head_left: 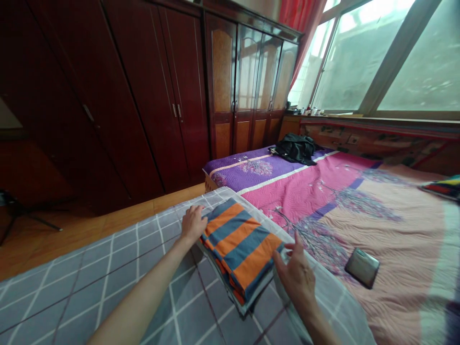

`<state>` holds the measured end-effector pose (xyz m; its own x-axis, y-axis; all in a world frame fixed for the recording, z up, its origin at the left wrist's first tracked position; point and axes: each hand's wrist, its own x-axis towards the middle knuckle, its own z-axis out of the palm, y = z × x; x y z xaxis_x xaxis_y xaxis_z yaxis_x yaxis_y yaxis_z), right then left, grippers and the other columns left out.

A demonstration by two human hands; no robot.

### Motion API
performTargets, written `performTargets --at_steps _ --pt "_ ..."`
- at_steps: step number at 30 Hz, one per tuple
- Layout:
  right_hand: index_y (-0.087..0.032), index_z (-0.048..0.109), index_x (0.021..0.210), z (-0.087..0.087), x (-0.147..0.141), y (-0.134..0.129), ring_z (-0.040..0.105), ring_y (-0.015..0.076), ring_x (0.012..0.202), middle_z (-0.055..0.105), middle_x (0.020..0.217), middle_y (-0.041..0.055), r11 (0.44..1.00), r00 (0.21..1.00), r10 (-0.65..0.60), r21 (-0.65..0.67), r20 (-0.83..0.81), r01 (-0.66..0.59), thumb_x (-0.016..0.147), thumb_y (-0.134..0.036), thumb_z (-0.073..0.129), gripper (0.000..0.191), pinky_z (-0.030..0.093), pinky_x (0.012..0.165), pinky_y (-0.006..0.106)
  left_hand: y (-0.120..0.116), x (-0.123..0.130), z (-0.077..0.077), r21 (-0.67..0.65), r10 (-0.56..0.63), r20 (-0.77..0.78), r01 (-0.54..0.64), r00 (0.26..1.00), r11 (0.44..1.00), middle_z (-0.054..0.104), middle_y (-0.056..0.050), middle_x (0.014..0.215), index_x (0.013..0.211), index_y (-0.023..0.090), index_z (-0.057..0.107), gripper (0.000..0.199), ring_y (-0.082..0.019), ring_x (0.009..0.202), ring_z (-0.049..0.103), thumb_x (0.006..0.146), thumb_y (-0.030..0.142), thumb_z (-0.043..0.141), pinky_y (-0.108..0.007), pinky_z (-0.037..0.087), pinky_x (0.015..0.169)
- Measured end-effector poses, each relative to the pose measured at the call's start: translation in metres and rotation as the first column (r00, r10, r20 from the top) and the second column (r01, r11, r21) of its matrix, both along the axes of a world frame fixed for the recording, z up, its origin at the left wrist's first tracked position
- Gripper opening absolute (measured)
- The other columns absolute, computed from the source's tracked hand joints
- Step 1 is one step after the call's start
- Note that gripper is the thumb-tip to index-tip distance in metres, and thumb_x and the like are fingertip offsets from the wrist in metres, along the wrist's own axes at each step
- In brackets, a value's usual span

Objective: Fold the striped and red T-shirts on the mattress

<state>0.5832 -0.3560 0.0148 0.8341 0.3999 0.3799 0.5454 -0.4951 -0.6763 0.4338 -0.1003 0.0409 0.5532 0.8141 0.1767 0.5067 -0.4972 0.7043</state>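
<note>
On the checked sheet (132, 278), our right hand (297, 269), wide, flanks folded clothes (241, 242) (striped); our left hand (193, 222) touches them, grip unclear.

Grid cloth (108, 261) w/ folded clothes (241, 244)

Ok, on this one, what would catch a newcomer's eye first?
First, the folded orange-and-blue striped cloth on the grey checked cover, between the left hand and the right hand. Next, the pink and purple bedspread beyond, with a black cloth heap towards its far side.
</note>
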Motion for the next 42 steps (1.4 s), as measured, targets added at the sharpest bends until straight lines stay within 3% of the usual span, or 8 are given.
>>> performTargets --at_steps 4,8,10,13,17,32,37,42 --pt "-0.013 0.049 0.126 0.005 -0.018 0.013 0.044 0.0310 0.122 0.051 0.128 0.0176 0.967 0.903 0.251 -0.140 0.350 -0.214 0.085 -0.041 0.046 0.050 0.038 0.100 0.047 -0.035 0.031 0.014 0.210 -0.246 -0.070 0.255 0.967 0.944 0.054 -0.004 0.126 0.114 0.026 0.057 0.034 -0.020 0.123 0.043 0.081 0.020 0.054 -0.035 0.027 0.108" --pt "-0.010 0.049 0.130 -0.011 -0.041 0.033 0.030 0.0360 0.134 0.041 0.141 0.0186 0.863 0.845 0.445 -0.395 0.297 -0.315 0.081 -0.048 0.055 0.063 0.031 0.106 0.050 -0.060 0.069 -0.001 0.297 -0.492 -0.341 0.589 0.801 0.752 0.040 -0.005 0.144 0.131 0.024 0.047 0.041 -0.021 0.136 0.027 0.092 0.034 0.040 -0.040 0.010 0.115" --pt "-0.006 0.045 0.135 -0.024 -0.048 0.037 0.027 0.0381 0.135 0.038 0.143 0.0209 0.815 0.850 0.474 -0.481 0.231 -0.323 0.080 -0.057 0.052 0.075 0.028 0.107 0.053 -0.057 0.081 -0.015 0.235 -0.503 -0.430 0.631 0.749 0.739 0.032 -0.005 0.150 0.138 0.025 0.040 0.049 -0.024 0.140 0.017 0.094 0.044 0.033 -0.047 0.001 0.114" --pt "-0.007 0.044 0.137 -0.038 -0.049 0.035 0.026 0.0380 0.135 0.035 0.144 0.0216 0.769 0.858 0.484 -0.550 0.170 -0.325 0.083 -0.062 0.044 0.077 0.025 0.107 0.056 -0.038 0.089 -0.029 0.179 -0.452 -0.451 0.574 0.770 0.799 0.024 -0.005 0.153 0.143 0.026 0.032 0.062 -0.029 0.142 0.009 0.091 0.058 0.029 -0.053 0.000 0.112" --pt "-0.010 0.046 0.136 -0.044 -0.048 0.032 0.024 0.0374 0.136 0.034 0.145 0.0201 0.773 0.863 0.470 -0.558 0.185 -0.301 0.083 -0.062 0.042 0.075 0.024 0.107 0.057 -0.018 0.093 -0.034 0.170 -0.345 -0.443 0.455 0.827 0.874 0.018 -0.010 0.154 0.146 0.023 0.025 0.073 -0.035 0.141 0.003 0.087 0.066 0.025 -0.059 -0.006 0.109" --pt "-0.009 0.053 0.130 -0.056 -0.046 0.035 0.032 0.0356 0.133 0.042 0.141 0.0197 0.843 0.842 0.436 -0.471 0.318 -0.259 0.083 -0.062 0.040 0.071 0.026 0.107 0.054 -0.015 0.128 -0.035 0.127 -0.254 -0.432 0.337 0.865 0.933 0.031 -0.011 0.149 0.131 0.019 0.049 0.070 -0.039 0.139 0.004 0.084 0.067 0.028 -0.060 -0.009 0.108" --pt "-0.006 0.054 0.128 -0.062 -0.042 0.037 0.032 0.0388 0.131 0.044 0.138 0.0213 0.860 0.828 0.436 -0.435 0.352 -0.268 0.081 -0.064 0.038 0.076 0.025 0.106 0.055 -0.004 0.107 -0.029 0.104 -0.177 -0.428 0.242 0.886 0.965 0.020 -0.014 0.153 0.145 0.016 0.024 0.075 -0.037 0.140 0.007 0.087 0.063 0.023 -0.059 -0.007 0.109" --pt "-0.012 0.053 0.129 -0.061 -0.039 0.037 0.033 0.0395 0.130 0.048 0.134 0.0194 0.848 0.813 0.477 -0.419 0.335 -0.325 0.081 -0.057 0.039 0.067 0.027 0.103 0.058 0.014 0.051 -0.030 0.065 -0.152 -0.446 0.201 0.882 0.977 0.015 -0.009 0.155 0.148 0.024 0.016 0.072 -0.033 0.141 0.008 0.087 0.063 0.025 -0.058 0.002 0.110"
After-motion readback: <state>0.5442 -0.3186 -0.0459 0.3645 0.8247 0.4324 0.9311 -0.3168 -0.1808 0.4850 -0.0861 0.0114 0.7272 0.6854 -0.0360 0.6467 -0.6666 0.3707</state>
